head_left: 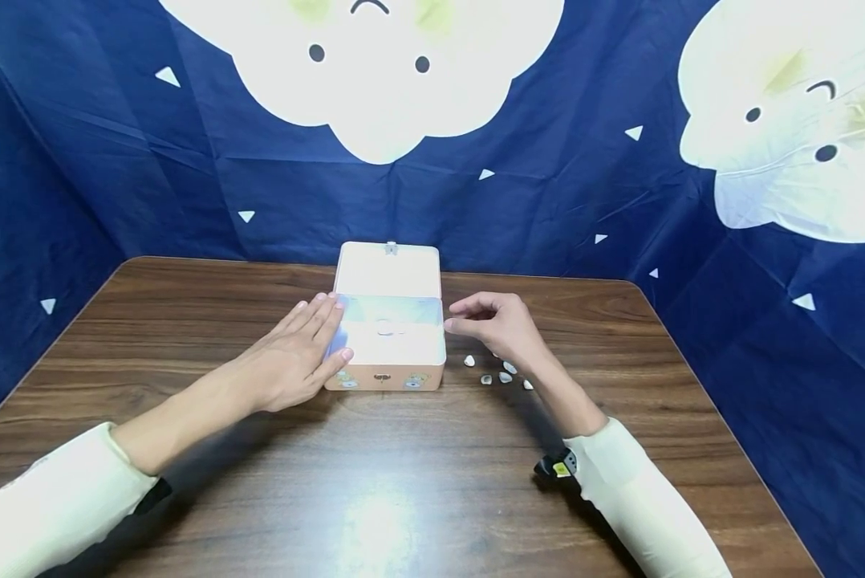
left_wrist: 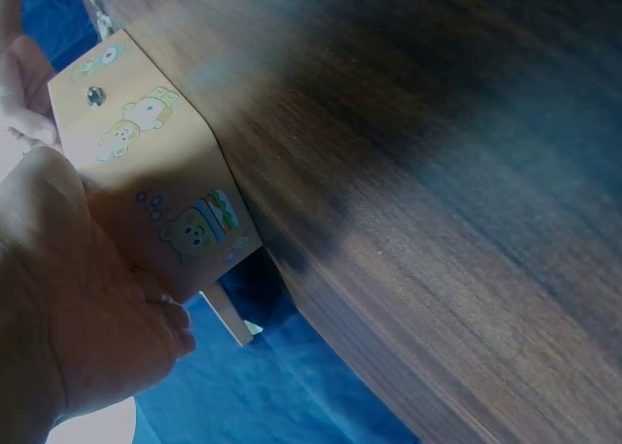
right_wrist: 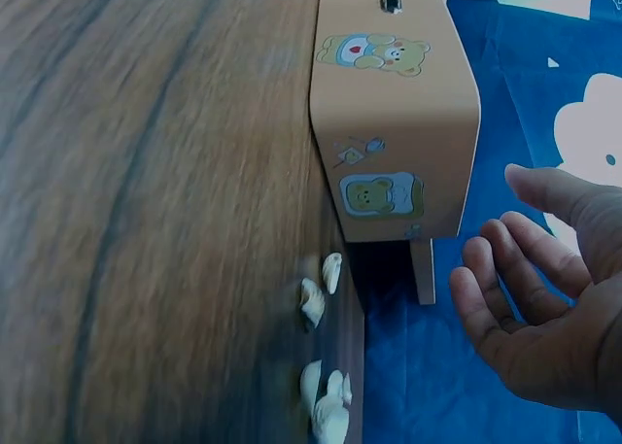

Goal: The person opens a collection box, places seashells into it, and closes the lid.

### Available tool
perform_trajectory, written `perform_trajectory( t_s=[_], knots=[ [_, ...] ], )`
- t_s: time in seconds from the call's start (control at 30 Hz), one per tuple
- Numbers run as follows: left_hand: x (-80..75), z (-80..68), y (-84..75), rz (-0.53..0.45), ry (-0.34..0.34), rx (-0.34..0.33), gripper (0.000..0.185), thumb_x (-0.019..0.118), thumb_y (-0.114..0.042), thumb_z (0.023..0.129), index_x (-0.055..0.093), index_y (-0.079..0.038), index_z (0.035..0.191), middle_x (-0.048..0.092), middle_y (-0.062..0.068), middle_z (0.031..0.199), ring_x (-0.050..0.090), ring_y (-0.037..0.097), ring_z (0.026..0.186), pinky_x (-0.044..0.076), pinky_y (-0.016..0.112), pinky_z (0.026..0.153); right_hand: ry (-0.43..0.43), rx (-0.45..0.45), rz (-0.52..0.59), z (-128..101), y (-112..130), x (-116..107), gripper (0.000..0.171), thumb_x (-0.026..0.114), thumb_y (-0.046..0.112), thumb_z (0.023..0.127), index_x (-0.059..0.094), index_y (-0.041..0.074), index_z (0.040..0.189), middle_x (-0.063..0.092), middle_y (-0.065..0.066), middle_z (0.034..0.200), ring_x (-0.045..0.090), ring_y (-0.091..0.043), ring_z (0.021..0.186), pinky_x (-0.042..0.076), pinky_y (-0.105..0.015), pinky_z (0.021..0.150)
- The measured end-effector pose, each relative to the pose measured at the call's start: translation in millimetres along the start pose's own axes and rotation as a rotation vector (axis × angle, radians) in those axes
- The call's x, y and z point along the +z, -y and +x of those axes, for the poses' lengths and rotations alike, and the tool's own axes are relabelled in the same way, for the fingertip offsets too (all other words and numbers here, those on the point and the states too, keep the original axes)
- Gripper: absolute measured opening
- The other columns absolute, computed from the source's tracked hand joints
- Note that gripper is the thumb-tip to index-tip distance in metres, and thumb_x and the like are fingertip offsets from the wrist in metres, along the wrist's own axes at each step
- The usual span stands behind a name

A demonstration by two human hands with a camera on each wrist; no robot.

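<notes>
while left hand (head_left: 297, 358) fingers lie flat on the box (head_left: 390, 353), right hand (head_left: 496, 323) hovers beside, loosely curled.

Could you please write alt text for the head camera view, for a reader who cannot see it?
An open pink tin box sits on a wooden table; the left hand rests flat against its side, and the right hand hovers loosely curled above small white shells.

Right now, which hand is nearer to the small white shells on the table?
The right hand. It hovers just above and beside the white shells, touching none. The left hand rests on the far side of the open box.
</notes>
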State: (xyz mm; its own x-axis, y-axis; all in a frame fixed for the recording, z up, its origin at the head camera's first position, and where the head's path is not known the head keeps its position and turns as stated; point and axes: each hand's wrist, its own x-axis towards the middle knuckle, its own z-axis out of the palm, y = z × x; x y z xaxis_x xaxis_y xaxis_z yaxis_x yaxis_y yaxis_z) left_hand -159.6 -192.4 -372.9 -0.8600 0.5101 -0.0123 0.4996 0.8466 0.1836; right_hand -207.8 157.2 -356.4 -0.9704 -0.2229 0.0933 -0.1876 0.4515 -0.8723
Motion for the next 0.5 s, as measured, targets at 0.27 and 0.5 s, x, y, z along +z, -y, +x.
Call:
perform_trajectory(
  t_s=[0.27, 0.5],
  knots=[
    [0.2, 0.3, -0.7, 0.004, -0.002, 0.002, 0.082, 0.03, -0.051, 0.123, 0.014, 0.008, 0.177, 0.011, 0.027, 0.188, 0.006, 0.047, 0.178, 0.01, 0.065, 0.145, 0.006, 0.04, -0.001, -5, -7, -8, 0.037, 0.094, 0.024, 0.092, 0.085, 0.003, 0.121, 0.086, -0.007, 0.102, 0.072, -0.013, 0.086, 0.058, -0.023, 0.074],
    [0.3, 0.4, -0.6, 0.005, -0.005, 0.001, 0.082, 0.032, -0.051, 0.123, 0.014, 0.008, 0.177, 0.011, 0.027, 0.188, 0.007, 0.047, 0.178, 0.01, 0.065, 0.145, 0.021, 0.057, -0.015, -8, -18, -12, 0.04, 0.093, 0.024, 0.093, 0.084, 0.001, 0.125, 0.086, -0.007, 0.104, 0.073, -0.012, 0.088, 0.058, -0.023, 0.078]
  ],
)
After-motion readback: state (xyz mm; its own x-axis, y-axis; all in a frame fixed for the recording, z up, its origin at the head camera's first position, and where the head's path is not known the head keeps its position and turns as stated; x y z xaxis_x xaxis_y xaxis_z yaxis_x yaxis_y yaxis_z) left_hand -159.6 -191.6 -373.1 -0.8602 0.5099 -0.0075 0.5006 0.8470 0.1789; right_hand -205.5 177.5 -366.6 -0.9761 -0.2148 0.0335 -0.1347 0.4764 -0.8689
